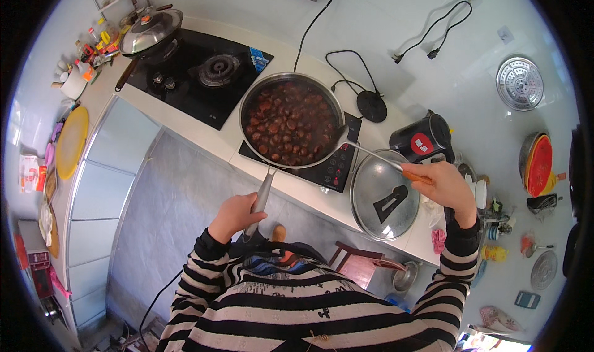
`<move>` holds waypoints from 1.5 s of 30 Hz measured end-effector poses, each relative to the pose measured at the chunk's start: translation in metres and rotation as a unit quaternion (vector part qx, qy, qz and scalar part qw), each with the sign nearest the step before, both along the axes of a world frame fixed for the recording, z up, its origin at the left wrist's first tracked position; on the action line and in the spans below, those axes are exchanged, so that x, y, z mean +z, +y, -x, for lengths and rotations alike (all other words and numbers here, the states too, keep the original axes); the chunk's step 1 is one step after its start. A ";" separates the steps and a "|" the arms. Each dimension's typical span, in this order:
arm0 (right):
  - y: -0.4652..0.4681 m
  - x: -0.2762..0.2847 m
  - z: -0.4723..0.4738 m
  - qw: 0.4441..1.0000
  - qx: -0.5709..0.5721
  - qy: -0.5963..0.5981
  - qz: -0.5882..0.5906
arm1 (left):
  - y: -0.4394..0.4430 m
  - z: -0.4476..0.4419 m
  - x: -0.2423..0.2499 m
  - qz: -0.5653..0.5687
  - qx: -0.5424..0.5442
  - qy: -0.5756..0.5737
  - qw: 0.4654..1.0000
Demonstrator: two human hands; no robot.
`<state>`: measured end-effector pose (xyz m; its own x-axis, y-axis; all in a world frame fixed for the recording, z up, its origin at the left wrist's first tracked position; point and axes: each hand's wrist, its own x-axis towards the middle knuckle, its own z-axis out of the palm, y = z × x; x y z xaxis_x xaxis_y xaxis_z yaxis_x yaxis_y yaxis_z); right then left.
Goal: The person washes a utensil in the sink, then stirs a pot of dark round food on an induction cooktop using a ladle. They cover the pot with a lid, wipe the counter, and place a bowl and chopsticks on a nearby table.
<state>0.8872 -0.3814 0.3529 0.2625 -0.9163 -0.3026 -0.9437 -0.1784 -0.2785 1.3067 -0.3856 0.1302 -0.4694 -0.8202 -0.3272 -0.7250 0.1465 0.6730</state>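
Note:
A round metal pan (242,102) stands on a black induction cooktop (345,178), filled with brown, sauced round pieces of food (290,124). My left hand (235,216) is closed around the pan's metal handle (263,194). In my right hand (438,183) is the wooden grip of a metal spatula or ladle (378,156); its head dips into the food at the pan's right edge. Below the tool, a glass lid (366,189) with a black handle lies on the counter.
Left of the pan is a black gas hob (195,99) bearing a lidded wok (155,29). A black electric kettle (417,136) and a round black trivet-like device (371,106) with a cord stand behind the glass lid. A wooden stool or chair (355,264) is below the counter.

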 end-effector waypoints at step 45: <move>-0.034 -0.102 -0.079 0.698 -0.303 -0.559 -0.329 | -0.002 0.000 0.003 -0.027 -0.008 -0.009 1.000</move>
